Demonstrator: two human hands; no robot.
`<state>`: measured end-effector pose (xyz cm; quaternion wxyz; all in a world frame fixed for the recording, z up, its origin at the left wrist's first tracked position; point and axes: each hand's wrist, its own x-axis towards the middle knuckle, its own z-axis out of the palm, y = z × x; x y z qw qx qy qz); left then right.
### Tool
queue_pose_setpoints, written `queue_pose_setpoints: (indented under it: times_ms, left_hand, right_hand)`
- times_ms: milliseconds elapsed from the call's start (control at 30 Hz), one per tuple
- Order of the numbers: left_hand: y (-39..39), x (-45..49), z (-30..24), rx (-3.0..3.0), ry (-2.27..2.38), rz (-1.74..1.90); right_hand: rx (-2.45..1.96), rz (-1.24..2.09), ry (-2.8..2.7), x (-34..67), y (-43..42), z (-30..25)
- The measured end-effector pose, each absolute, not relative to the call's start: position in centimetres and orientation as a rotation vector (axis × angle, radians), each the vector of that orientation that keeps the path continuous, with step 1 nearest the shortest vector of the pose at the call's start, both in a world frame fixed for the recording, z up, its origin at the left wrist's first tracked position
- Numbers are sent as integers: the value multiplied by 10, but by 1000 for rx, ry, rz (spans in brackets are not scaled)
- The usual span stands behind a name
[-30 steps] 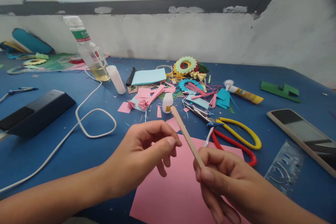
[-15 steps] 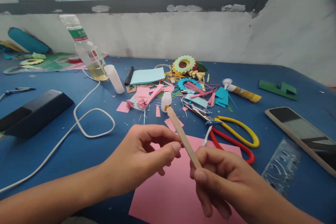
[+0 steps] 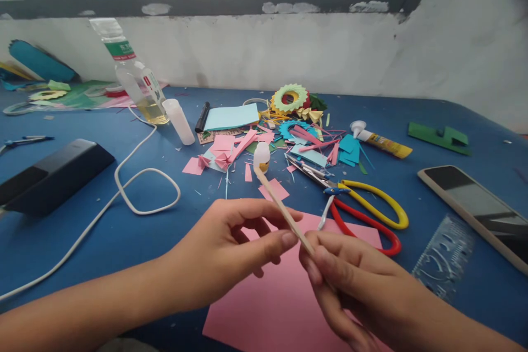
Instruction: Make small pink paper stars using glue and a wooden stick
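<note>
R hand (image 3: 350,280), lower right of frame, has a wooden stick (image 3: 276,199) pinched at its near end, thumb vs. fingers, clamped on it. Stick's around center of frame, slanting up-left, held above the pink sheet (image 3: 264,308) at lower center. Far tip overlaps the small bottle (image 3: 263,154) in view; can't tell if they touch.

L hand (image 3: 223,253), lower center-left, is right at the stick's middle: fingers curled, index passing behind it, thumb tip just beside its edge. Thumb & index a bit apart; can't tell if L is actually touching.

Handling (my guess): stick's v. light, stiff, dry wood, so not slippery. Thin tho, prob. snaps if bent hard. Best hold = near end on the flat faces, as R has it; 2nd hold approx. mid-length to steady it. Light pinch should do, no squeeze needed.

Nearby: scissors (image 3: 336,191) just right of center, handles overlapping the sheet's top right corner; clear ruler (image 3: 445,256) & phone (image 3: 487,203) at right; paper scraps (image 3: 223,146) upper center; glue tube (image 3: 385,143) upper right. All on blue table (image 3: 41,242).
</note>
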<state>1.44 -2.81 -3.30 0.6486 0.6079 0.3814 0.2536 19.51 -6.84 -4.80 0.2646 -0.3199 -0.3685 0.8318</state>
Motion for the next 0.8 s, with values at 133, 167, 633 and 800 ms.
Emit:
queue_pose_setpoints:
  times_ms: [133,167,633,800]
  left_hand:
    - [-28,17,-35,1312,775,618]
    - [-28,17,-35,1311,761,632]
    - [-31,18,-38,1875,650,826]
    - [-32,20,-38,1966,627,821]
  right_hand:
    - [-719,2424,-801,194,-70,-45]
    - [-715,2432,-805,194,-71,-44]
    - [-961,1900,-1267,189,-75,-47]
    - [-982,1887,-1336,190,-75,-42]
